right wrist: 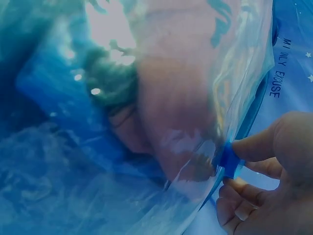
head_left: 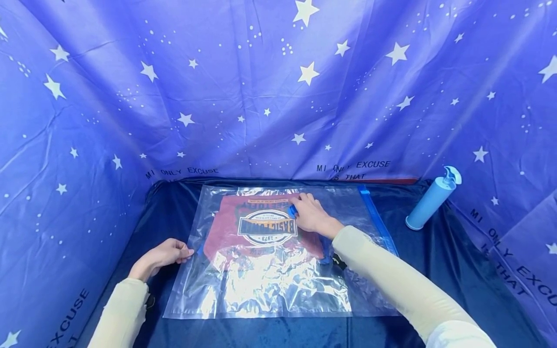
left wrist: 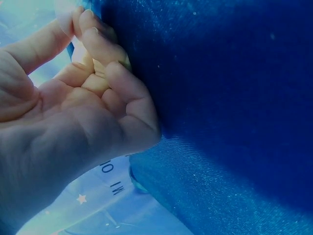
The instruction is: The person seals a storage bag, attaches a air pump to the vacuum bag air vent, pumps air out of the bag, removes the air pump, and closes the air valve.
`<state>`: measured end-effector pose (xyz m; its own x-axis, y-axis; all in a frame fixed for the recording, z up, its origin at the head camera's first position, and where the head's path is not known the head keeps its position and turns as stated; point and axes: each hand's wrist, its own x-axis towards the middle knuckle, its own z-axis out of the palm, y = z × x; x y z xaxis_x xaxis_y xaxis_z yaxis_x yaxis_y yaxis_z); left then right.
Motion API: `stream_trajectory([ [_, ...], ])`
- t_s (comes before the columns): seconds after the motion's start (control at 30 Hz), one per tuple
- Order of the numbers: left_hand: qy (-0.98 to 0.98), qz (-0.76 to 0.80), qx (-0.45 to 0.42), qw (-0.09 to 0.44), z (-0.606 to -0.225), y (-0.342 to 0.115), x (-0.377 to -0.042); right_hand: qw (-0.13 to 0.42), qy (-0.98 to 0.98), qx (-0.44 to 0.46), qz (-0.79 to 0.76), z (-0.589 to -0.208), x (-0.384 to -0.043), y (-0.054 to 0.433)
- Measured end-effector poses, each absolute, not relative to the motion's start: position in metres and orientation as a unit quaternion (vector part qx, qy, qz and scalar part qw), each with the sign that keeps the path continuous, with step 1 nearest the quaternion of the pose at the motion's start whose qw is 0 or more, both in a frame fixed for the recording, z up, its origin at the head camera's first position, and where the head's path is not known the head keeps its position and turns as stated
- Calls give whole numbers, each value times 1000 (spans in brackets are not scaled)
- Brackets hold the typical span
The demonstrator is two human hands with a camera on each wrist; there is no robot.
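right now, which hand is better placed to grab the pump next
Likely the right hand: nearer the pump, though pinching a blue piece; the left hand is farther, across the bag.

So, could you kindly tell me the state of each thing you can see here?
Clear bag: spread out, creased
Red garment: folded, inside the bag
Blue strip: sealed or not, I cannot tell
Right hand: pinching a blue piece
Left hand: pinching the bag's left edge
Blue pump: standing, not held
Starry curtain: hanging, creased
Dark blue cloth: spread underneath
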<state>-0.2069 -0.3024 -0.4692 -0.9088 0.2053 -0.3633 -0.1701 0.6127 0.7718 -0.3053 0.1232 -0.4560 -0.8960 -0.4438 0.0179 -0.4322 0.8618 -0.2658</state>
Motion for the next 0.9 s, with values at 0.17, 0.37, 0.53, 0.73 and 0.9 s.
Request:
stream_trajectory([
  [0.17, 871, 442, 17, 213, -468, -302, -207, 8, 965, -226, -133, -455, -303, 130],
  [0.37, 870, 444, 17, 214, -469, -303, -207, 2, 965, -218, -142, -455, -299, 138],
  [0.53, 870, 445, 16, 211, -469, -303, -206, -2, 966, -213, -144, -455, -296, 145],
  [0.73, 873, 441, 17, 208, -469, -303, -206, -5, 968, -197, -155, -456, -293, 155],
  [0.9, 872, 441, 15, 210, -468, -303, -205, -16, 967, -187, -173, -458, -288, 167],
])
